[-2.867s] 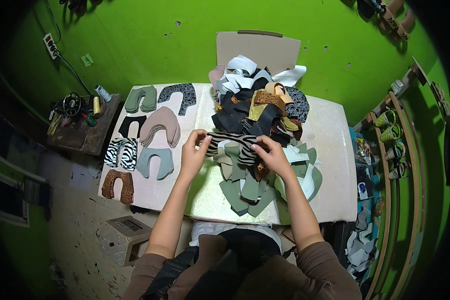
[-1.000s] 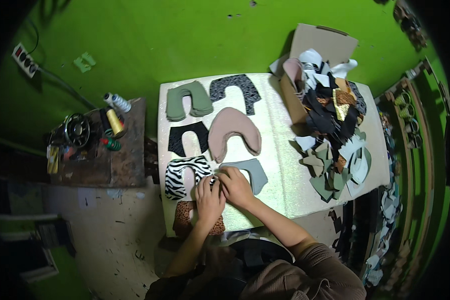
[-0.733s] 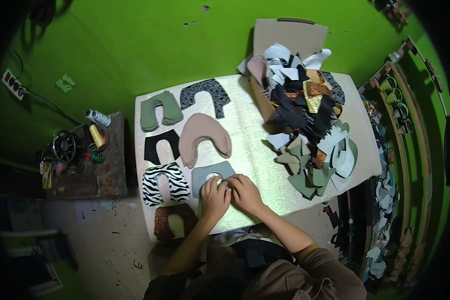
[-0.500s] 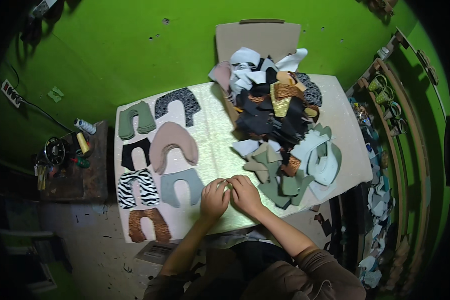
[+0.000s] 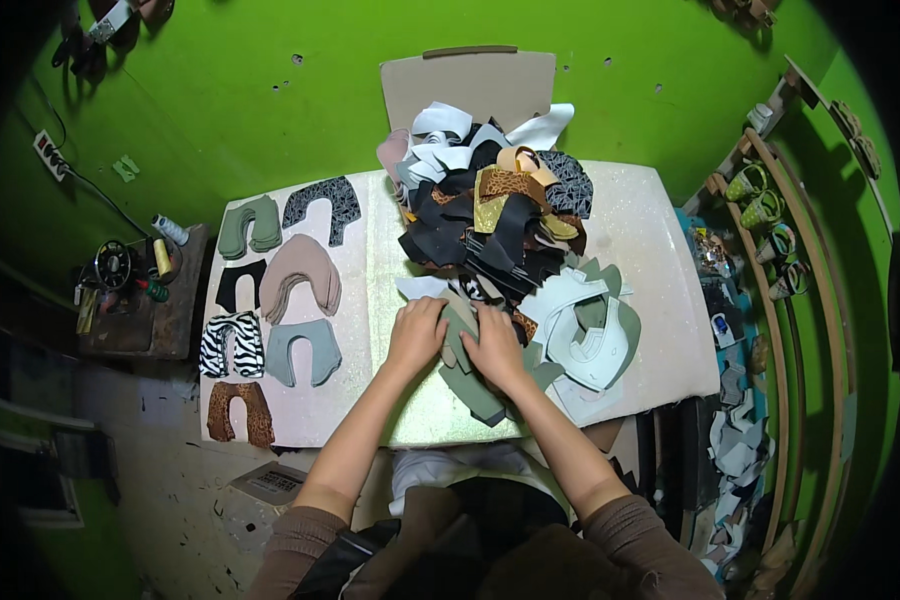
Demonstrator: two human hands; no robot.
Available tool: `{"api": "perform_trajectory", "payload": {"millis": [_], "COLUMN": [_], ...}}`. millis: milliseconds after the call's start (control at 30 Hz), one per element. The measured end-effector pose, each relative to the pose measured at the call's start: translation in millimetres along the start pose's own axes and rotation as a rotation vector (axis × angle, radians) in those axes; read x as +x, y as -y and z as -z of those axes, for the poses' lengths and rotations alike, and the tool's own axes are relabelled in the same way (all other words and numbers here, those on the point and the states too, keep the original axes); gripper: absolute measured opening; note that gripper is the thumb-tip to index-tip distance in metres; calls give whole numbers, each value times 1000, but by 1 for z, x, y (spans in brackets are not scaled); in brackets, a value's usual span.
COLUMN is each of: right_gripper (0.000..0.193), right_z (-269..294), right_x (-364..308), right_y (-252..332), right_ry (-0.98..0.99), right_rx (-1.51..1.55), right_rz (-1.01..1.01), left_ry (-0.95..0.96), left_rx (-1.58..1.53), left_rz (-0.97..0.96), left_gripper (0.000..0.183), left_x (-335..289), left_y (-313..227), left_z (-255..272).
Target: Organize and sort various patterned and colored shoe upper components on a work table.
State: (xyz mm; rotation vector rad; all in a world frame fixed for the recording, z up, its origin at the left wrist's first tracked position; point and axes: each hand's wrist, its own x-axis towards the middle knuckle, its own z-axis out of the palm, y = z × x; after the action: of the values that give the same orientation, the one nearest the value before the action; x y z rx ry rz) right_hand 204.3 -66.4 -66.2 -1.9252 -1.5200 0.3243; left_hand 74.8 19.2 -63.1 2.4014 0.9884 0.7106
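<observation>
A heap of cut shoe-upper pieces (image 5: 500,225) in black, white, leopard and grey-green covers the middle of a pale glittery table (image 5: 660,250). My left hand (image 5: 417,333) and my right hand (image 5: 493,347) lie side by side on the heap's near edge, fingers down on olive-green pieces (image 5: 470,385). At the left, sorted stacks lie in rows: a zebra-striped stack (image 5: 231,343), a grey stack (image 5: 303,351), a brown leopard stack (image 5: 238,411), a tan stack (image 5: 301,276), a black stack (image 5: 239,285), an olive stack (image 5: 250,226) and a black patterned stack (image 5: 323,203).
A cardboard box flap (image 5: 467,85) stands behind the heap against the green wall. A dark side table (image 5: 135,295) with thread spools and tools stands left. A curved wooden rack (image 5: 780,250) with shoes and scraps is at the right. A small box (image 5: 270,483) sits on the floor.
My hands left the sorted stacks at the left and came to the heap's near edge, onto the olive pieces. A zebra piece held earlier is gone from my hands; the view swung right.
</observation>
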Motion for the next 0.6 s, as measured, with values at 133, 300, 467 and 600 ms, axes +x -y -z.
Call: {"api": "perform_trajectory", "payload": {"millis": [133, 300, 467, 600], "right_gripper": [41, 25, 16, 19], "right_z": [0, 20, 59, 69], "right_x": [-1, 17, 42, 50], "right_y": [2, 22, 44, 31], "right_ry": [-9, 14, -99, -72], "right_rx": [72, 552, 685, 635], "right_rz": [32, 13, 75, 3], "left_ry": [-31, -98, 49, 230], "left_rx": [19, -8, -570, -730], "left_rz": [-51, -194, 169, 255], "left_gripper": [15, 13, 19, 25], "left_x": [1, 11, 11, 2], "left_y": [-15, -38, -32, -26], "left_z": [8, 40, 63, 75]}}
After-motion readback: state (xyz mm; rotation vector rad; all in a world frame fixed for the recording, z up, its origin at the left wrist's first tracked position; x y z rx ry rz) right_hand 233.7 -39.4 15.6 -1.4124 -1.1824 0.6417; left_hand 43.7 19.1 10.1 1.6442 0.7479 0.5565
